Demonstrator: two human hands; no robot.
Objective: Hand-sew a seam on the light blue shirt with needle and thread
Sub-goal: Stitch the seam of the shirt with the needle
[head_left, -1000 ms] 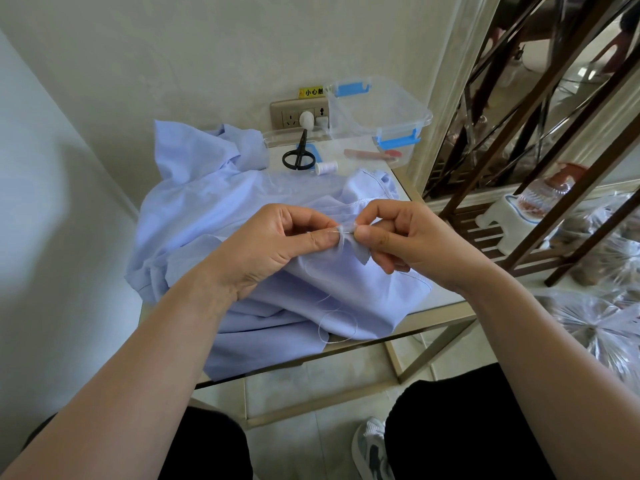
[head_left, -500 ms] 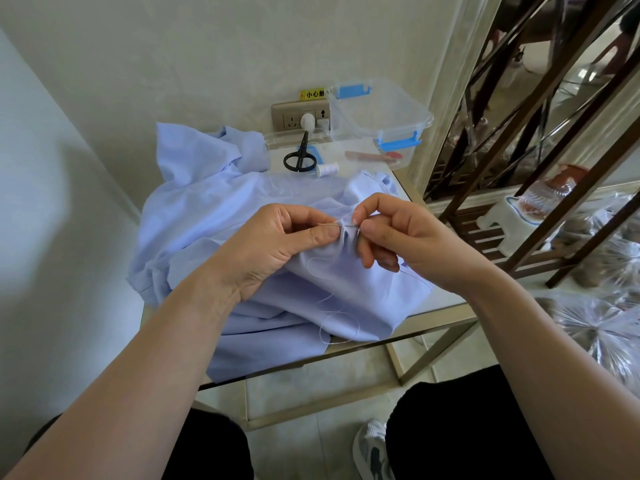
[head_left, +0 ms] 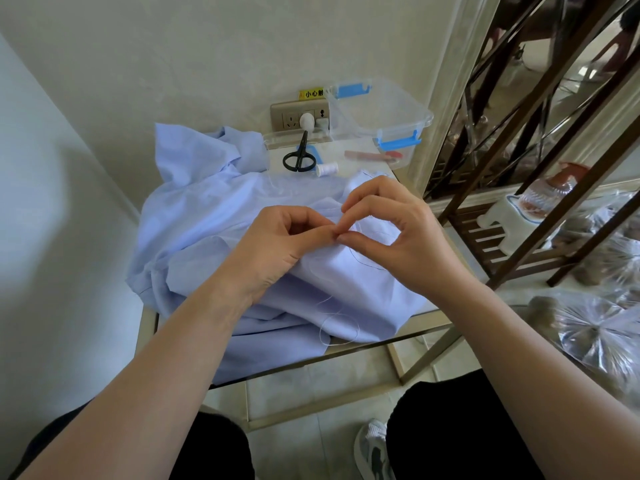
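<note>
The slack thread [head_left: 339, 327] still lies looped on the light blue shirt [head_left: 207, 230] at the near edge of the counter [head_left: 398, 338], so I judge this stitch not yet drawn tight. Just beyond, my left hand [head_left: 277, 244] keeps pinching the fold. My right hand [head_left: 398, 237] has arched up over it, its fingers [head_left: 367, 198] now nipping the same spot, tip to tip with the left; the needle is too fine to see.

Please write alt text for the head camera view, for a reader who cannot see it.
A person's left hand and right hand pinch one spot of a light blue shirt heaped on a small table, white thread trailing down it; no needle shows. Behind lie black scissors, a thread spool and a clear box.
</note>
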